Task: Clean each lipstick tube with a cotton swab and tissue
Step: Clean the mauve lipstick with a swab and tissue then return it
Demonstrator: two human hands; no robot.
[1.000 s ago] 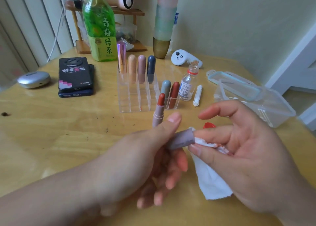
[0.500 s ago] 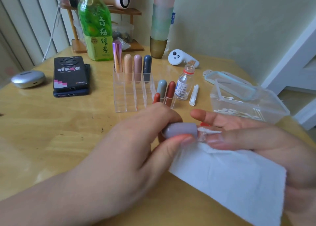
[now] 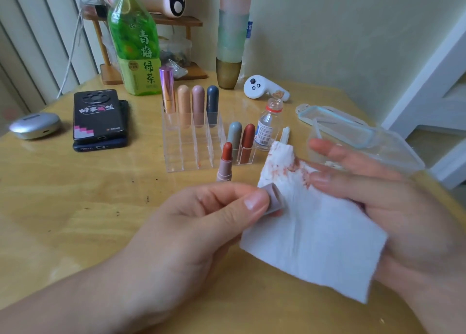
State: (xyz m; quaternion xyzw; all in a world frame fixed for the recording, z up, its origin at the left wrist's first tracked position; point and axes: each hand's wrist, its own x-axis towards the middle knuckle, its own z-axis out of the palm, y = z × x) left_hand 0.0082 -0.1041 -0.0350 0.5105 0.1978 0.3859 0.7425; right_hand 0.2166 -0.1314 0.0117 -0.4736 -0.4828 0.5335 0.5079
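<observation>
- The left hand is hovering low over the tabletop, its thumb and forefinger pinching a mauve lipstick cap at the fingertips.
- The cap is sticking out toward the right hand and is touching the white tissue hanging between the two hands.
- The right hand is pinching the tissue: one fingertip is pressing on its front, the rest of the hand is lying behind it, and the forefinger is stretching out straight above it.
- Red-brown smears are showing on the tissue's upper part, just by that pressing fingertip.
- Just beyond the left hand's fingertips, an uncapped lipstick is standing upright on the tabletop, right against the front of a clear organizer holding other tubes.
- Beyond the tissue's top edge, a small bottle is standing beside the organizer.
- Behind the right hand's forefinger, a clear plastic box is sitting open; its contents are too blurred to tell.
</observation>
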